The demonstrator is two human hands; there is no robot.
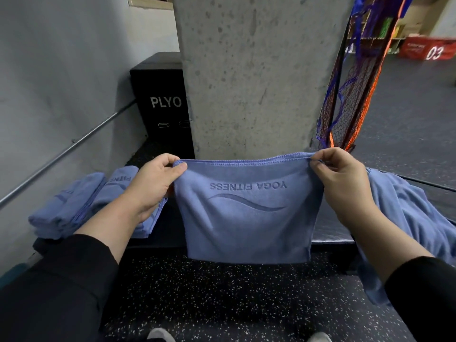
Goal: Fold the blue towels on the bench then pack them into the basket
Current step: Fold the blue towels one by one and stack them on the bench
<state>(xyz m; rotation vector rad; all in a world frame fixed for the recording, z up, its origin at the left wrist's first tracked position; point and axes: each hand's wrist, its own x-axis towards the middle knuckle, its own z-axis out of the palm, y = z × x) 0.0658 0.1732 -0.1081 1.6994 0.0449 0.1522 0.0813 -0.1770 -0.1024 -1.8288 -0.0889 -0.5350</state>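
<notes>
1. The left hand [154, 182] and right hand [341, 183] each pinch a top corner of a blue "YOGA FITNESS" towel [246, 218]. Each grip is narrow, thumb against curled fingers, closed on the hem. The towel hangs between them in front of the bench [330, 230], its lower edge over the speckled floor [222, 297].
2. Likely slip: each grip catches only a little of the hem, so a corner could pull free and the cloth would drop to the floor.
3. The hem sags between the two grips; if the corners are not level when brought together, the fold will probably come out skewed.
4. Below the left grip lies a stack of folded towels [74, 208]; the forearm passes over it, and a careless swing could knock it askew.
5. Beyond the right grip an unfolded towel heap [407, 208] spills off the bench edge and may slide down.
6. Hidden: no basket is in view. I cannot tell whether the held towel is single or already doubled. The forearm covers part of the stack, and the frame cuts off the heap.
</notes>
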